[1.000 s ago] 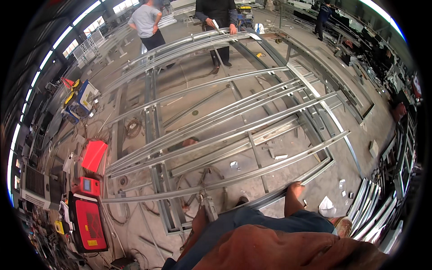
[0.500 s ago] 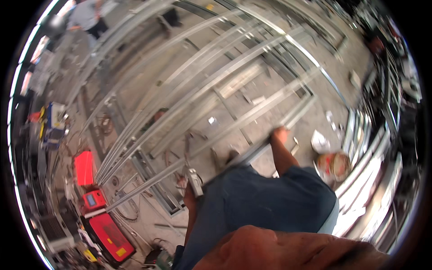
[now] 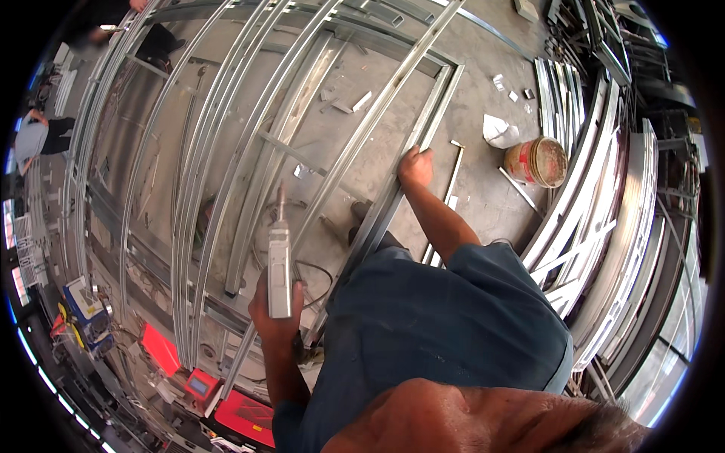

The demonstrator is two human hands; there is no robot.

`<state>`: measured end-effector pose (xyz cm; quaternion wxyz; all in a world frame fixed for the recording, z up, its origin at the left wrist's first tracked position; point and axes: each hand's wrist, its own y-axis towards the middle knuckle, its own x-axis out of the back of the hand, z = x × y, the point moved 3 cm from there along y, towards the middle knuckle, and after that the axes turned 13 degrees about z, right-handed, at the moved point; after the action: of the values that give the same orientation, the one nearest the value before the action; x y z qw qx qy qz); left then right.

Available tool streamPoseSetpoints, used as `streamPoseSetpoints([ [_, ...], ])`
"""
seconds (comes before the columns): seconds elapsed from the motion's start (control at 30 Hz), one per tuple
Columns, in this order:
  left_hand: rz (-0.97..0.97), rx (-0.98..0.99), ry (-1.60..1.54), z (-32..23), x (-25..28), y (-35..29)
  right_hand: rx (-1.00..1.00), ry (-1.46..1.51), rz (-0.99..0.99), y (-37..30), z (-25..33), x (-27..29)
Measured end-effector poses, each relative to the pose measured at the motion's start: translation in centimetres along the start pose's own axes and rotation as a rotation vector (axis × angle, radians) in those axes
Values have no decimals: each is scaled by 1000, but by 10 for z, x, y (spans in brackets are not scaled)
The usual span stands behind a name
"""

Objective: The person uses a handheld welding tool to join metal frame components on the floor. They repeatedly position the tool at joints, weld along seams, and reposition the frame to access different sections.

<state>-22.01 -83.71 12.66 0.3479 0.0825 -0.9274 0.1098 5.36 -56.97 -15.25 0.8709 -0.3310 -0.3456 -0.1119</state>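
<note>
My left hand [image 3: 263,311] is wrapped round a silver welding gun [image 3: 280,264] with a long boxy body and a narrow copper-coloured nozzle. The nozzle points away from me, above the metal frame [image 3: 383,213], and I cannot tell whether it touches anything. A dark cable [image 3: 326,281] loops beside the gun. Further right, my right hand [image 3: 417,166] closes over the near metal bar of the frame, close to its right-hand corner. Long parallel metal bars [image 3: 226,155] make up the rest of the frame, across the left and middle.
A dirty bucket [image 3: 545,162] stands on the floor to the right, beside stacked metal profiles [image 3: 566,226]. At lower left are a red machine [image 3: 245,415] and a small red box with a screen [image 3: 200,385]. Another person [image 3: 53,136] stands far left.
The view has turned, so the frame's bars now run more steeply. My left hand has brought the welding gun up and forward from beside my body. My right hand still grips the bar.
</note>
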Motion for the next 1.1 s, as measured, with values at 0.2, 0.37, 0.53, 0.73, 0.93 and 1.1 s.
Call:
streamPoseSetpoints([
  [0.2, 190, -195, 38, -44, -20, 101, 43, 4, -64, 14, -6, -9],
  [0.37, 317, -187, 93, -47, -60, 155, 25, 30, -78, 12, -8, -13],
  [0.53, 375, -187, 94, -35, -95, 183, 33, 40, -84, 12, -5, -8],
  [0.73, 426, -155, 158, -19, -116, 199, 24, 29, -80, 11, -4, -7],
  [0.93, 438, -175, 171, -3, -123, 206, 26, 5, -71, 14, -8, -10],
  [1.1, 438, -152, 158, -9, -121, 208, 58, -6, -92, 16, -11, -13],
])
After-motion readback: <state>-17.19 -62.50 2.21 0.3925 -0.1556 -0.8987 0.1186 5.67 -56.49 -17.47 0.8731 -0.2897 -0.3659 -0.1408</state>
